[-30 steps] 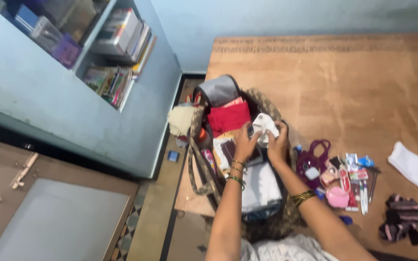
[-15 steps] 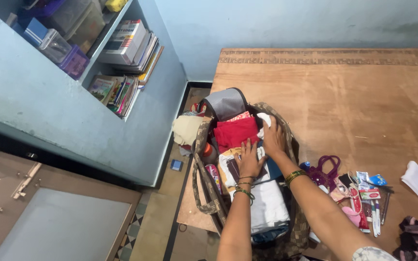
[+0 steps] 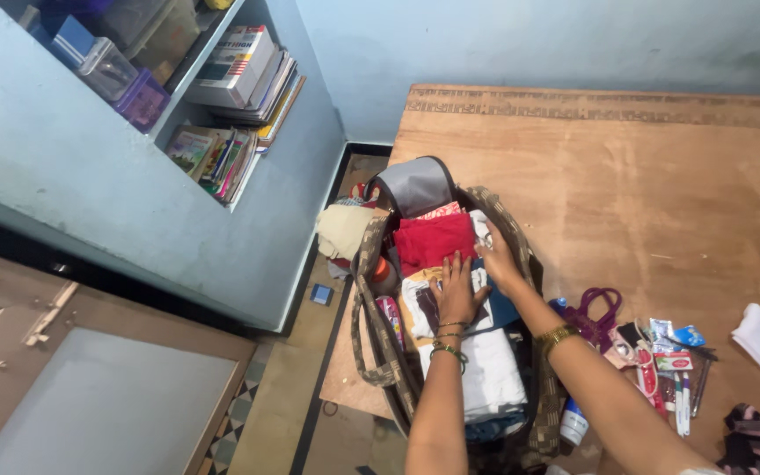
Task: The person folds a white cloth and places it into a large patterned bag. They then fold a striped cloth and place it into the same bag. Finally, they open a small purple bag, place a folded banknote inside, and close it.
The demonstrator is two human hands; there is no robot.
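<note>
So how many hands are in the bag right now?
2: the left hand lies flat on the folded clothes mid-bag; the right hand presses along its right inner edge.

Small sachets [image 3: 672, 348]: white, red and blue flat packets, clustered on the wooden platform [image 3: 626, 176] right of the bag [image 3: 380, 352]. Bottle [image 3: 573, 422]: white with blue label band, lying beside the bag's right wall. Books [image 3: 239, 70] (printed covers, multicoloured): stacked in the wall shelf, upper left.

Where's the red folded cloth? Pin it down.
In the head view, the red folded cloth lies in the open bag, just below its grey flap and above the left hand.
</note>
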